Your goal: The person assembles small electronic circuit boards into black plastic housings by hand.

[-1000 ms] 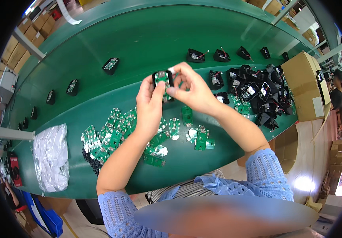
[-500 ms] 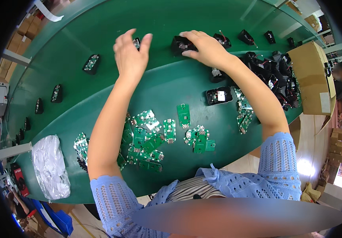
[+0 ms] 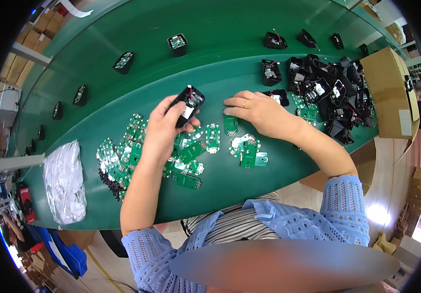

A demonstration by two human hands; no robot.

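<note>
My left hand [image 3: 164,122] is closed around a black plastic housing [image 3: 191,105], tilted above the table. Its open side shows a red wire, a small white connector and a white label, and my thumb presses at its inner edge. To its right, my right hand [image 3: 257,112] reaches down over a green circuit board [image 3: 230,125] lying on the table. My fingertips curl at that board's left edge and cover its far end; the thumb is hidden. Several loose circuit boards [image 3: 188,152] lie beneath and beside my left hand, with another small group [image 3: 248,155] nearer me.
Black housings with wires are heaped [image 3: 335,97] at the right beside a cardboard box [image 3: 391,97]. Along the far green belt stand housings, one with a board in it [image 3: 177,44]. A clear plastic bag [image 3: 64,183] and small black parts [image 3: 110,183] are at the left.
Both hands have come back from the belt toward me. The black housing passed from my right hand to my left. My left hand let go of a board-filled housing on the belt.
</note>
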